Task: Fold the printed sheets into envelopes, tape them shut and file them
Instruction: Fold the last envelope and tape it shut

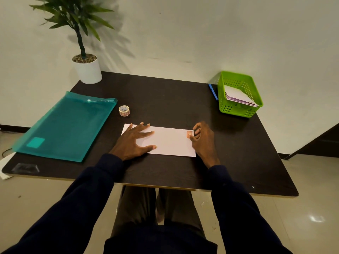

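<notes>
The folded sheet (168,143) lies lengthwise along the near bench (165,96) edge; left hand (134,142) presses its left end, fingers wide; right hand (202,142) pinches the tape piece (189,133) at the right end, fingers curled

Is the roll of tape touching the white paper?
Apart. The head view shows bare dark table between the tape roll and the folded sheet.

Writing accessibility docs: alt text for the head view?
A person's left hand lies flat on a folded white sheet on a dark table while the right hand pinches a tape strip at its right edge. A tape roll, teal folder and green basket sit nearby.
</notes>
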